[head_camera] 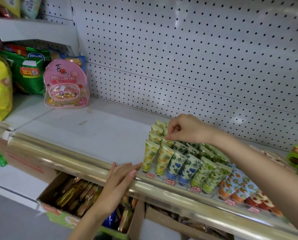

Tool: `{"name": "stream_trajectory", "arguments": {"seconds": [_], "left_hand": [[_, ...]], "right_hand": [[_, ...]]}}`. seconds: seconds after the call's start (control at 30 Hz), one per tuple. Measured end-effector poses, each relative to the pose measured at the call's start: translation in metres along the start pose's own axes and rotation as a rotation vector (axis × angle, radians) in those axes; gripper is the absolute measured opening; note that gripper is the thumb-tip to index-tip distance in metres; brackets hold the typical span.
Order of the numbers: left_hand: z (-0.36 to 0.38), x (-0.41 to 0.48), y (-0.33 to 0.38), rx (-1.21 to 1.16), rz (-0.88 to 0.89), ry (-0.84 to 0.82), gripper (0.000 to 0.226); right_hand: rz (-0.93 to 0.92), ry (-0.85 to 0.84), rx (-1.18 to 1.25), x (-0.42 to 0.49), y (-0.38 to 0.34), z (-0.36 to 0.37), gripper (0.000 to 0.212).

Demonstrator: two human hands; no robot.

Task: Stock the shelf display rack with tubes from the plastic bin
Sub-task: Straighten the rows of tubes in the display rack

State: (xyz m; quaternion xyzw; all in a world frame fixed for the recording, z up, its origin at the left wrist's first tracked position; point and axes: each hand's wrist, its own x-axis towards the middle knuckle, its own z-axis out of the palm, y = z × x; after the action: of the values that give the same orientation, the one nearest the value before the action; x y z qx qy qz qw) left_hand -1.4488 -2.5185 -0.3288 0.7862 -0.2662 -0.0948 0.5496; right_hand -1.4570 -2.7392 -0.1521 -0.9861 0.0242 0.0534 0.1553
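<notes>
While the left hand (pixel 122 172) lies flat on the rail (pixel 72 157), fingers straight and relaxed with nothing in them, the right hand (pixel 184 130) reaches over the rack (pixel 159 177). The right hand's fingers are curled, and its thumb and forefinger pinch the top edge of a yellow tube (pixel 168 144). That tube stands upright just under the pinching fingertips, in the rack's second column from the left, behind the front row.

More yellow tubes (pixel 149 156) stand to the left of and below the right hand, in rows running back. Blue tubes (pixel 175 166) and green tubes (pixel 208 174) stand under the right wrist and forearm. Orange tubes (pixel 231 186) and red tubes (pixel 259 200) lie lower, close beside the forearm.

The left hand's fingertips reach to just beside the rack's front left corner. The rack sits on the shelf (pixel 92 129), close behind the rail. A pegboard (pixel 179 49) rises behind the right hand. Well to the left of both hands stand a pink bag (pixel 65 84) and green packs (pixel 28 71). Below the left wrist, under the shelf, sits an open box (pixel 46 191) of packets.
</notes>
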Motion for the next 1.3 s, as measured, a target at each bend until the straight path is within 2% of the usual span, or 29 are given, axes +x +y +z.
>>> {"name": "stream_trajectory", "arguments": {"seconds": [0.23,0.4,0.7,0.97,1.1,1.23,1.3], "left_hand": [[0.001,0.001,-0.008,0.002,-0.001,0.008,0.037],[0.001,0.001,-0.005,0.005,-0.003,0.004,0.034],[0.001,0.001,-0.008,0.016,-0.028,-0.007,0.032],[0.001,0.001,-0.008,0.016,-0.008,-0.003,0.038],[0.001,0.001,-0.008,0.008,0.001,0.006,0.044],[0.001,0.001,-0.006,-0.005,-0.012,0.006,0.035],[0.001,0.001,-0.007,-0.01,-0.008,0.006,0.039]], "right_hand": [[0.002,0.022,0.01,0.003,0.0,0.005,0.022],[-0.001,0.012,0.021,0.003,0.0,0.005,0.023],[-0.065,0.089,0.084,0.007,-0.008,-0.01,0.014],[-0.075,0.123,-0.073,0.018,-0.026,0.011,0.015],[-0.056,0.126,-0.08,0.019,-0.025,0.014,0.017],[-0.049,0.138,-0.072,0.021,-0.025,0.016,0.017],[-0.044,0.143,-0.063,0.021,-0.025,0.016,0.015]]}}
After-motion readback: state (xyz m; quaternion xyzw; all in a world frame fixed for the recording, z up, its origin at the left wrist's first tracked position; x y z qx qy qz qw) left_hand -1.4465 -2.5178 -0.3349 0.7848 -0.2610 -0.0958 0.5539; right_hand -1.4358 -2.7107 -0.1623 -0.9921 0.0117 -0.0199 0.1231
